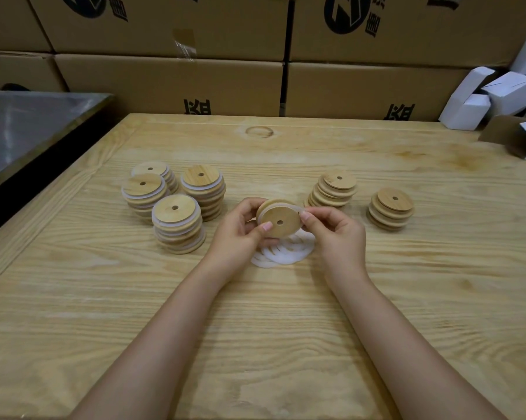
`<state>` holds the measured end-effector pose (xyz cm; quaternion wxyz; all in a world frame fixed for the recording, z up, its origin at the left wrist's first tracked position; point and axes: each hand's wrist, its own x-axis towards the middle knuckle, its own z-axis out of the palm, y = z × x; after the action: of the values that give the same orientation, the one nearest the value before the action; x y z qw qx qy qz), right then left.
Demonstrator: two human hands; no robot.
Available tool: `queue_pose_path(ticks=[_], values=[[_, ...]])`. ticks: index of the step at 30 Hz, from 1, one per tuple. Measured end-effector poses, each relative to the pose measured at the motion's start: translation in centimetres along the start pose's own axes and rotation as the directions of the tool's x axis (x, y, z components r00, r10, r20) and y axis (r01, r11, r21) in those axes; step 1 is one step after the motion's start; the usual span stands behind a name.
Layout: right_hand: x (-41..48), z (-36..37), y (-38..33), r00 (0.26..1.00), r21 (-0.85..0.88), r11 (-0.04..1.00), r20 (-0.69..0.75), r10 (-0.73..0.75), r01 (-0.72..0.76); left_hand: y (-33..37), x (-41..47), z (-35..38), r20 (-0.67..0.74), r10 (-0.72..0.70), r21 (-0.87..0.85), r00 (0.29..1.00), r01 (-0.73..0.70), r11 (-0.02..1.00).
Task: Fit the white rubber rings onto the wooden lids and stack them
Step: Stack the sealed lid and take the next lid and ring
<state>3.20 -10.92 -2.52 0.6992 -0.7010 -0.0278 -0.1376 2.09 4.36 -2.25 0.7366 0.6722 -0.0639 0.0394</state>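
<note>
A round wooden lid [278, 219] with a centre hole is held above the table between both hands, tilted toward me. My left hand [240, 228] grips its left edge. My right hand [334, 230] pinches a white rubber ring [289, 203] that lies around the lid's upper right rim. Beneath the hands a loose pile of white rings [286, 251] lies on the wooden table [255, 313]. Several stacks of lids with white rings [176, 225] stand at the left. Two stacks of bare wooden lids [334, 189] stand at the right.
Brown cardboard boxes [170, 83] form a wall behind the table. White folded cartons [495, 95] and an open brown box lie at the back right. A metal-topped surface [28, 125] adjoins the table's left side.
</note>
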Motion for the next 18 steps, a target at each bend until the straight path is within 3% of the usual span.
queue_pose_path(ticks=[10,18], values=[[0.15,-0.10,-0.12,0.998,0.082,0.996,0.048,0.030,-0.034,0.35,-0.19,-0.39,0.010,-0.023,-0.014,1.000,0.023,1.000],[0.30,-0.27,-0.37,0.996,0.051,0.998,0.089,-0.029,0.024,0.63,-0.20,-0.53,0.004,-0.147,-0.116,0.989,0.147,0.982]])
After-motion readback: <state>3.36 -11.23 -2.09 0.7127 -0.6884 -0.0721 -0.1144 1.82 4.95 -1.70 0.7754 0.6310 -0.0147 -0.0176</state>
